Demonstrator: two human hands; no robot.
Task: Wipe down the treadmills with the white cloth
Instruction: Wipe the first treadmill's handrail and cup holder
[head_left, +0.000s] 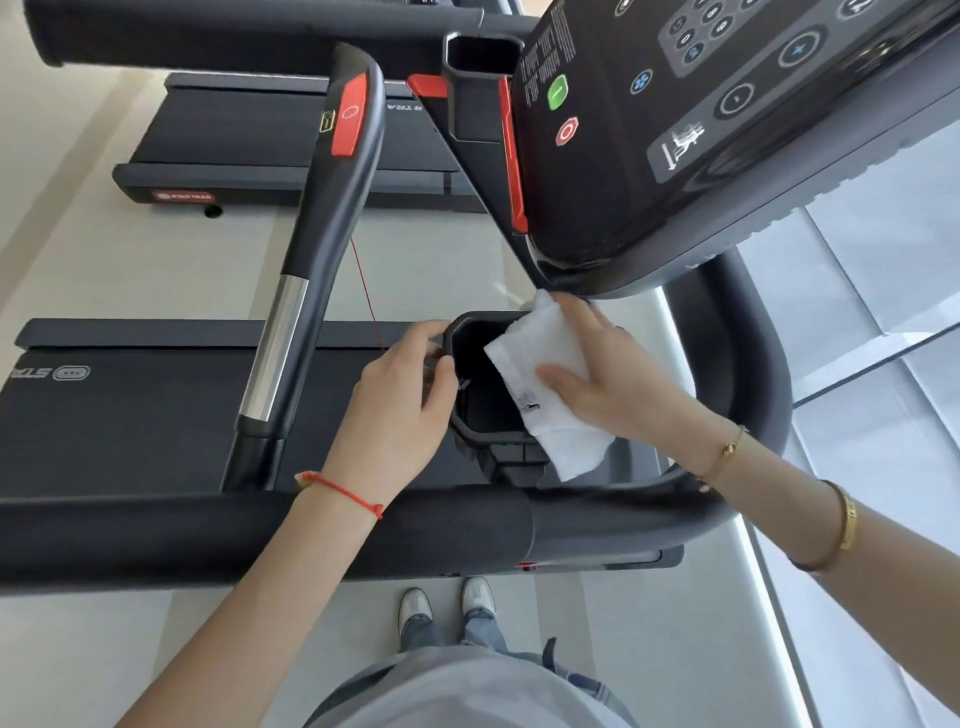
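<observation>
Treadmills (156, 415), two of them, far one and near one, off to the left. Stood up from the near belt as a long black handrail (322, 234) with a red patch near its top.

Next, to the right of that rail: left hand (400, 410). Curled its fingers and thumb onto the left rim of the black cup holder (470, 318). Looked like a steadying grip. Held no cloth at all.

Then the white cloth (535, 353), folded. Lay over the right rim of the cup holder, partly hanging above the dark hole. Ran long from far, just under the big console (727, 130), to near and a bit right, toward the curved front bar (753, 364).

On top of the cloth: right hand (608, 379). Kept its fingers mostly straight and spread, pressing flat, thumb on the cloth too. Did not seem to bunch it up.

So, sat right under the right hand and just right of the left hand, across the cup hole. Probably meant a wipe of the cup holder rim or its inside. Best done by the right hand, sliding along the cloth's long way or pushing left and down into the hole.
</observation>
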